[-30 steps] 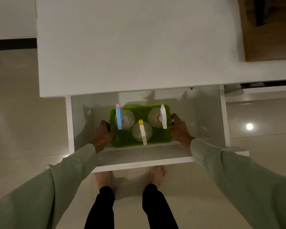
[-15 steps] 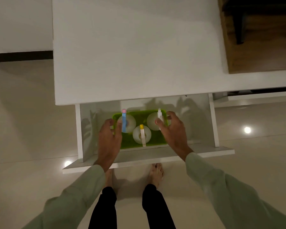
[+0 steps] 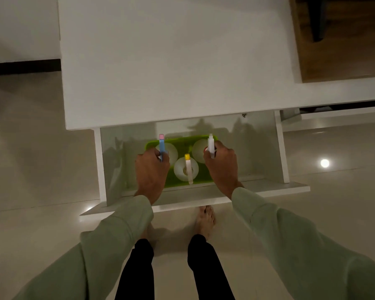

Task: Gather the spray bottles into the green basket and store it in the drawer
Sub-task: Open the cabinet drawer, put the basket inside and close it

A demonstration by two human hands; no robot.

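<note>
Head view, near to far. Two pale green sleeves (image 3: 275,230) reach over the open white drawer's front panel (image 3: 195,201). The left hand (image 3: 151,172) hangs over the bright green plastic basket (image 3: 178,182), whether its fingers grip cannot be told; the right hand (image 3: 222,164), fingers curled, meets the white-nozzled bottle (image 3: 210,144). Blue-nozzled bottle (image 3: 162,144) and yellow-capped bottle (image 3: 187,167) also stand inside. Gathering and placing appear complete; closing the drawer under the white countertop (image 3: 171,61) remains.

the basket (image 3: 200,181) was bright green, the drawer (image 3: 280,152) white; spray heads were blue (image 3: 162,146), yellow-tipped (image 3: 187,157) and white (image 3: 210,144); sleeves (image 3: 126,226) pale green.
</note>
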